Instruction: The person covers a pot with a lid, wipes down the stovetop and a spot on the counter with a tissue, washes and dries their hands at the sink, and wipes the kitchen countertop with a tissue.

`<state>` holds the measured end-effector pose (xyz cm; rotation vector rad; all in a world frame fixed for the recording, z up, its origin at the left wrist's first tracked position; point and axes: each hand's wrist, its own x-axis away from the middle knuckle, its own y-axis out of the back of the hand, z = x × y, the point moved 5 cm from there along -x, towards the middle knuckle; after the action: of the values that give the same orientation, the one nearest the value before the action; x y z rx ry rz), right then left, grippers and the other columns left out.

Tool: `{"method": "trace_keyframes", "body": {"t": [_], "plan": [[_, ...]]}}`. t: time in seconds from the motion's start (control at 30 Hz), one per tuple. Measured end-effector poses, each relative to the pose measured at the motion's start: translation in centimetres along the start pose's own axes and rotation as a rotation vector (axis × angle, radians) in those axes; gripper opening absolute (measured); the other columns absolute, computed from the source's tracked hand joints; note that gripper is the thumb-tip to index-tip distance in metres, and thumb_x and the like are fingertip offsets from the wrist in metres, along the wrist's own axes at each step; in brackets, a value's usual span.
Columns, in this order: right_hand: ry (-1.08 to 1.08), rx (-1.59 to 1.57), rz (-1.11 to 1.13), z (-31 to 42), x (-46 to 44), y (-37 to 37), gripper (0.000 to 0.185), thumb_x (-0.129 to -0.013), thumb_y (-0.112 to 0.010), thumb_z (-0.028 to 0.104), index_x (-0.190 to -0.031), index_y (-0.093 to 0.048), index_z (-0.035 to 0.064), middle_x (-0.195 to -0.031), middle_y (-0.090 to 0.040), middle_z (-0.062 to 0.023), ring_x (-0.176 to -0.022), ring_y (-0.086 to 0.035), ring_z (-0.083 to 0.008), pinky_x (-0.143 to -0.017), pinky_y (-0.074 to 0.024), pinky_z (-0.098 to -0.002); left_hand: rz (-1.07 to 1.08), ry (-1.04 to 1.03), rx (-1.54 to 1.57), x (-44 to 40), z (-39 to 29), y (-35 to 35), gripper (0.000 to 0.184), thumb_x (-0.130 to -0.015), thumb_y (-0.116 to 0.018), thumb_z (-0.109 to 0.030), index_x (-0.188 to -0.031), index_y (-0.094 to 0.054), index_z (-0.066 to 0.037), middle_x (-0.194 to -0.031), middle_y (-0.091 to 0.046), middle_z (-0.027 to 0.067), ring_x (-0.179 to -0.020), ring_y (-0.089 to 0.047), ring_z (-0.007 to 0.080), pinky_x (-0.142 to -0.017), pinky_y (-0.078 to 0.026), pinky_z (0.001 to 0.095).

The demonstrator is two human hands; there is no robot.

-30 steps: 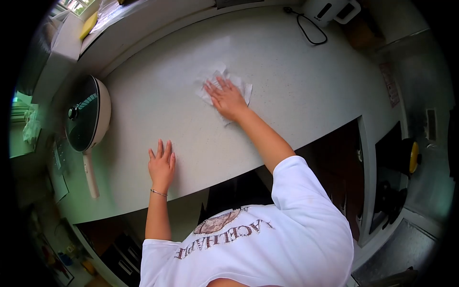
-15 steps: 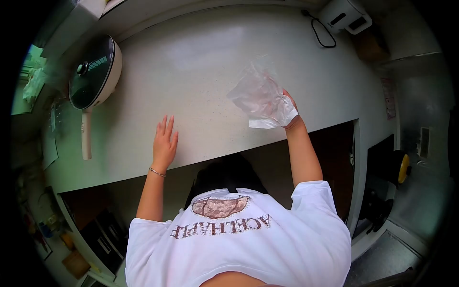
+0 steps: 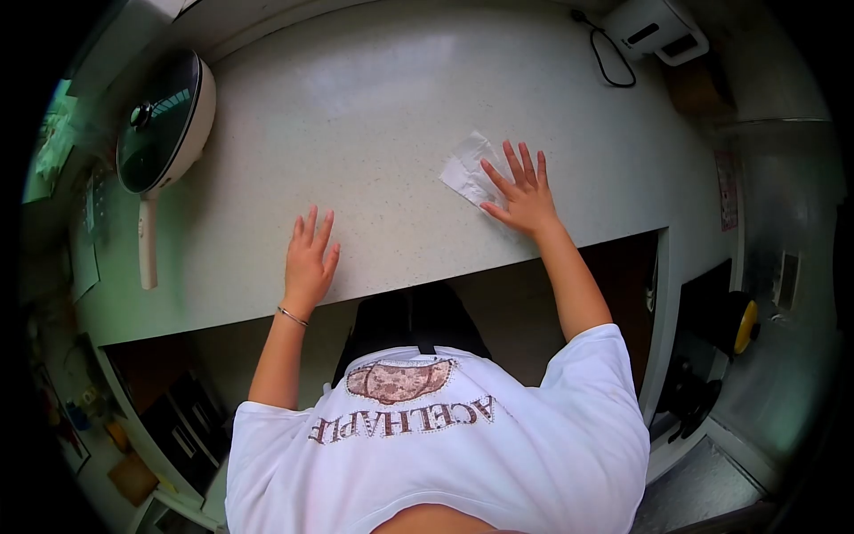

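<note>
A white paper tissue (image 3: 465, 167) lies on the pale speckled countertop (image 3: 374, 160), right of centre. My right hand (image 3: 527, 198) is over the tissue's right side with fingers spread; its thumb and index finger overlap the tissue, and part of the tissue is hidden under them. Nothing is gripped in that hand. Near the counter's front edge, my left hand (image 3: 309, 260) rests with fingers stretched out, holding nothing. A bracelet is on the left wrist.
An electric frying pan (image 3: 169, 125) with a glass lid stands at the left, its handle pointing toward me. At the back right are a white appliance (image 3: 663, 34) and its black cord (image 3: 608, 67). The counter's front edge runs before my body.
My right hand has let go of the tissue, which was held up and blurred and now lies flat on the counter. Its fingers have spread. The left hand has hardly moved.
</note>
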<state>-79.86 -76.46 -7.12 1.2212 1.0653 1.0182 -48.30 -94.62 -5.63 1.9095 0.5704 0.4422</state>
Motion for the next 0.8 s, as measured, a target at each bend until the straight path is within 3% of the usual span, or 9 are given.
{"method": "trace_keyframes", "body": {"t": [0.07,0.17,0.27,0.37,0.5,0.57,0.63,0.73,0.8], "plan": [[0.025,0.001,-0.093,0.4,-0.3,0.9,0.072,-0.083,-0.048,0.059,-0.144,-0.023,0.0306,-0.153,-0.010,-0.0060,-0.141,-0.005,-0.0268,-0.112,-0.0021,-0.0511,-0.011,0.001,-0.001,0.2,0.5,-0.1,0.052,-0.089,-0.051,-0.019,-0.139,-0.036,-0.015,-0.146,-0.029,0.0147,-0.131,-0.028,0.0432,-0.105,-0.030,0.0458],[0.114,-0.022,0.135,1.3,-0.4,-0.6,0.077,-0.082,-0.050,0.059,-0.145,-0.023,0.0229,-0.152,-0.014,-0.0092,-0.141,-0.010,-0.0251,-0.113,-0.0089,-0.0445,-0.017,-0.006,-0.032,0.8,0.7,0.1,0.052,-0.089,-0.051,-0.018,-0.139,-0.037,-0.015,-0.145,-0.030,0.0153,-0.131,-0.029,0.0419,-0.104,-0.030,0.0463],[0.106,-0.303,0.096,1.9,-0.7,-2.1,0.077,-0.084,-0.047,0.058,-0.145,-0.024,0.0169,-0.150,-0.020,-0.0105,-0.139,-0.016,-0.0244,-0.113,-0.0136,-0.0390,-0.021,-0.002,-0.054,1.4,0.7,0.4,0.052,-0.089,-0.050,-0.018,-0.139,-0.037,-0.014,-0.145,-0.030,0.0151,-0.132,-0.028,0.0406,-0.106,-0.027,0.0470],[0.013,-0.141,0.105,2.2,-2.8,-3.3,0.067,-0.089,-0.042,0.052,-0.144,-0.026,0.0166,-0.149,-0.022,-0.0119,-0.138,-0.019,-0.0260,-0.113,-0.0147,-0.0402,-0.032,0.028,-0.027,1.9,1.2,0.4,0.052,-0.089,-0.051,-0.023,-0.139,-0.038,-0.017,-0.146,-0.030,0.0140,-0.132,-0.028,0.0397,-0.104,-0.025,0.0533],[-0.365,-0.060,-0.123,1.5,-10.5,-5.0,0.053,-0.096,-0.028,0.044,-0.142,-0.031,0.0169,-0.148,-0.024,-0.0128,-0.138,-0.018,-0.0286,-0.113,-0.0124,-0.0401,-0.037,0.090,-0.001,3.0,1.7,-0.1,0.050,-0.092,-0.045,-0.022,-0.140,-0.035,-0.016,-0.145,-0.030,0.0140,-0.134,-0.026,0.0375,-0.105,-0.022,0.0544],[-0.305,-0.052,-0.104,5.9,-12.9,-5.1,0.053,-0.096,-0.026,0.043,-0.142,-0.032,0.0170,-0.149,-0.025,-0.0126,-0.138,-0.018,-0.0297,-0.113,-0.0108,-0.0398,-0.035,0.134,0.005,3.7,2.4,-0.5,0.049,-0.093,-0.043,-0.021,-0.140,-0.035,-0.015,-0.145,-0.030,0.0141,-0.134,-0.026,0.0365,-0.105,-0.021,0.0542],[-0.048,-0.090,-0.067,14.6,-12.7,-5.6,0.052,-0.095,-0.029,0.042,-0.141,-0.034,0.0158,-0.149,-0.025,-0.0110,-0.139,-0.017,-0.0275,-0.114,-0.0079,-0.0386,-0.238,0.223,0.230,4.6,3.9,-0.3,0.047,-0.095,-0.039,-0.020,-0.141,-0.033,-0.012,-0.145,-0.031,0.0144,-0.134,-0.026,0.0348,-0.107,-0.018,0.0538],[0.255,-0.413,-0.034,26.4,-6.6,-5.2,0.059,-0.094,-0.032,0.046,-0.138,-0.037,0.0077,-0.148,-0.027,-0.0102,-0.139,-0.017,-0.0274,-0.114,-0.0081,-0.0377,-0.351,0.221,0.249,5.7,4.4,-0.2,0.047,-0.096,-0.037,-0.021,-0.141,-0.033,-0.010,-0.144,-0.034,0.0133,-0.134,-0.027,0.0332,-0.107,-0.016,0.0532],[0.302,-0.335,0.004,26.1,-3.9,-4.4,0.059,-0.093,-0.035,0.045,-0.137,-0.039,0.0065,-0.148,-0.028,-0.0099,-0.139,-0.018,-0.0246,-0.114,-0.0090,-0.0371,-0.279,0.201,0.170,5.6,4.0,-0.5,0.046,-0.095,-0.037,-0.021,-0.140,-0.035,-0.011,-0.143,-0.035,0.0123,-0.134,-0.027,0.0341,-0.107,-0.017,0.0533]]}}
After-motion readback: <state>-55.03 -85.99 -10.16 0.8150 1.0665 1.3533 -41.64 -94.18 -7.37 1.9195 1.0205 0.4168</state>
